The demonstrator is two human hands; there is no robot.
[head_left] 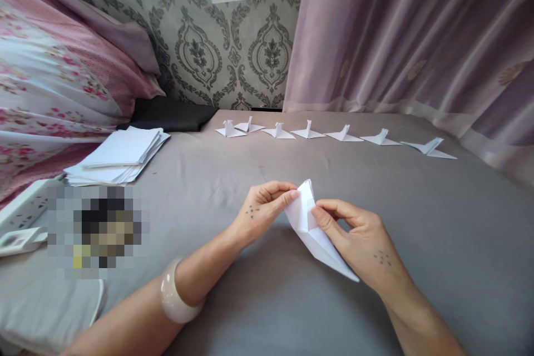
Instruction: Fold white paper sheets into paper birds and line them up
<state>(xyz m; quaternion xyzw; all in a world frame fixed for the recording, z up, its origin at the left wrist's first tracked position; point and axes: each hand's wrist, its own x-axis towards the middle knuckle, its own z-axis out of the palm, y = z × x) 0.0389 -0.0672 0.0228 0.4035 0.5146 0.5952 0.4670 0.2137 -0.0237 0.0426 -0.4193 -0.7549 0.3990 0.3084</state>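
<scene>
A folded white paper (307,219) is held up between my two hands, above the grey cloth. One long point of it slants down to the right, and a shorter folded part rises at the top. My left hand (265,206) pinches its upper left edge between thumb and fingers. On the other side, my right hand (359,233) grips the paper near the middle fold, thumb in front. The fingertips behind the paper are hidden. Farther back stands a row of several folded paper birds (307,131), all white.
At the left lie a stack of white paper sheets (117,150), a black flat item (171,114) and a white power strip (29,203) with a cable. A pixelated patch hides something beside them. Curtains (396,33) and a patterned wall (233,39) border the grey surface (200,167).
</scene>
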